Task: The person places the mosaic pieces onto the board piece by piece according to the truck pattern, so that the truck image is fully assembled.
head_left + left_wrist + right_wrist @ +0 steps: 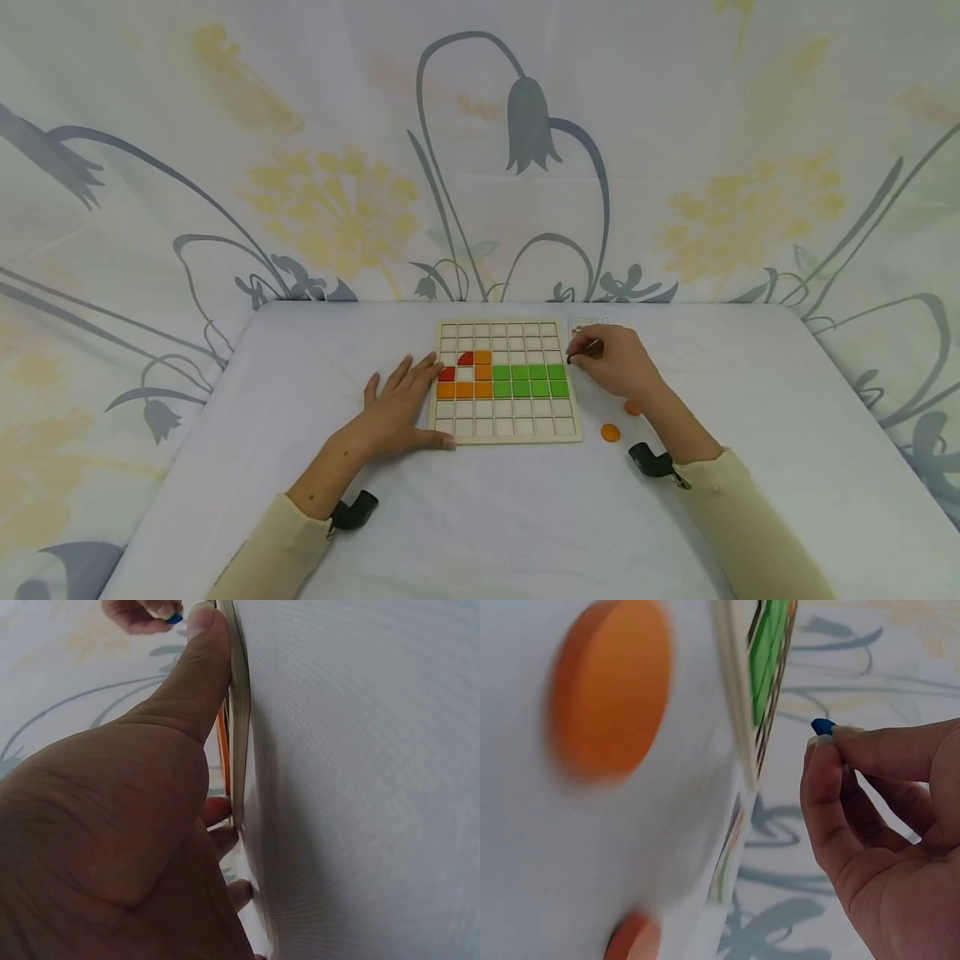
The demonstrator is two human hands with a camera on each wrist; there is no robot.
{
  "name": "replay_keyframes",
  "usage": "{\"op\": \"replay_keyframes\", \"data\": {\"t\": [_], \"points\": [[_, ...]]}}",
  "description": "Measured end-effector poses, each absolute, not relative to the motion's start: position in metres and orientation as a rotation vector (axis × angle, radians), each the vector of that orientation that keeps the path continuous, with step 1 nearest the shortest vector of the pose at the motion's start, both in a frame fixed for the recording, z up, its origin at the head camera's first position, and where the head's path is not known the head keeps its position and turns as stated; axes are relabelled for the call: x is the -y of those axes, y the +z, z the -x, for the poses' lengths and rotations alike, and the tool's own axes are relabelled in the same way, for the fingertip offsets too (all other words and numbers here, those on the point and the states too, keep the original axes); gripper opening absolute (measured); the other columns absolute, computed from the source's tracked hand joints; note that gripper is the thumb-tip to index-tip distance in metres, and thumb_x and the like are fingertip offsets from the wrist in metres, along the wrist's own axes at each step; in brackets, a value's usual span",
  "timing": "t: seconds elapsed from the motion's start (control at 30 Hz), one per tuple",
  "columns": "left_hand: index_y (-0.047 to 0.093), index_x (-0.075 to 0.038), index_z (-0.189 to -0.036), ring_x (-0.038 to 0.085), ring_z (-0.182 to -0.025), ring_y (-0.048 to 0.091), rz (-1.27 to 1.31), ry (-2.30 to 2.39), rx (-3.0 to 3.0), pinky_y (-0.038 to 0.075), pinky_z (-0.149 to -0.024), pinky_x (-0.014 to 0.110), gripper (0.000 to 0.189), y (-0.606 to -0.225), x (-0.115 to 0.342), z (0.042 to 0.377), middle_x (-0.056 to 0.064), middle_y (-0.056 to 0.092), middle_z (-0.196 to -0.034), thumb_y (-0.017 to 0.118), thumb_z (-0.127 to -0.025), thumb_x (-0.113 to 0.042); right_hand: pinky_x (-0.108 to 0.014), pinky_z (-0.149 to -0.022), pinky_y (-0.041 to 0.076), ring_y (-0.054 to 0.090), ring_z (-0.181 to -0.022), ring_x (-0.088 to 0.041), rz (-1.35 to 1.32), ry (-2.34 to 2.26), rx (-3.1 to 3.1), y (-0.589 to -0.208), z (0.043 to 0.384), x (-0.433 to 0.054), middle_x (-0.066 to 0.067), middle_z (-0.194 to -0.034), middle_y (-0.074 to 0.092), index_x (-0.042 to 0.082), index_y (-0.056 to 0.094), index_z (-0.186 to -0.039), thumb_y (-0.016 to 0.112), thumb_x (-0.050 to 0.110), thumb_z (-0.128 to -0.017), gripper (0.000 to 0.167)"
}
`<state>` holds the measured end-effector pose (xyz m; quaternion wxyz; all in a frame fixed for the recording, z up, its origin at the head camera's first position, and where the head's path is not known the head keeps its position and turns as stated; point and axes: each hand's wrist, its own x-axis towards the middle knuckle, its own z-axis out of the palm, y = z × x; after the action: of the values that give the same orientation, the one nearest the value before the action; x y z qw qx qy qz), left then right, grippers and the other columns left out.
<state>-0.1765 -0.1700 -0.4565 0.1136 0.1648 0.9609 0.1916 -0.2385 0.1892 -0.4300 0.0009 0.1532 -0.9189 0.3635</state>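
A pale wooden grid board (506,429) lies on the white table. Red (466,358), orange (483,389) and green (521,381) pieces fill some cells at its left and across its middle rows. My left hand (393,417) rests along the board's left edge, fingers spread, with the thumb at the near left corner. Thumb and index finger of my right hand (617,360) pinch a small blue piece (823,726) just off the board's right edge. That piece looks dark in the head view.
Two orange discs (611,432) (633,407) lie on the table right of the board, below my right hand. A printed card (588,321) sits by the far right corner, partly hidden by that hand. A flower-patterned cloth (480,208) rises behind the table.
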Motion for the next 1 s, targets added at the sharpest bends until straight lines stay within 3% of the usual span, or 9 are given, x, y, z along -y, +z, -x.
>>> {"op": "replay_keyframes", "data": {"t": [0.4,0.73,1.0], "points": [[0.029,-0.017,-0.168,0.039,-0.164,0.007,-0.488,0.562,-2.825,0.003,-0.12,0.079,0.118,-0.455,0.169,0.176,0.005,0.013,-0.179,0.09,-0.078,-0.06,-0.038,-0.08,0.057,0.068,-0.084,-0.019,-0.685,1.29,2.833,-0.434,0.244,-0.121,-0.004,-0.093,0.075,0.006,0.074,-0.096,0.077,0.002,-0.094,0.005],[0.028,-0.016,-0.169,0.039,-0.164,0.006,-0.488,0.569,-2.814,0.003,-0.12,0.079,0.118,-0.453,0.169,0.176,0.005,0.012,-0.179,0.089,-0.078,-0.061,-0.038,-0.084,0.06,0.072,-0.085,-0.019,-0.712,1.307,2.845,-0.436,0.245,-0.076,-0.003,-0.092,0.076,0.006,0.078,-0.093,0.079,0.004,-0.093,0.002],[0.028,-0.014,-0.169,0.04,-0.164,0.007,-0.511,0.587,-2.814,0.003,-0.119,0.08,0.117,-0.453,0.171,0.175,0.006,0.013,-0.179,0.088,-0.079,-0.062,-0.033,-0.08,0.058,0.067,-0.082,-0.015,-0.688,1.301,2.874,-0.439,0.246,-0.052,-0.001,-0.087,0.075,0.006,0.077,-0.09,0.08,0.006,-0.091,0.003]]}}
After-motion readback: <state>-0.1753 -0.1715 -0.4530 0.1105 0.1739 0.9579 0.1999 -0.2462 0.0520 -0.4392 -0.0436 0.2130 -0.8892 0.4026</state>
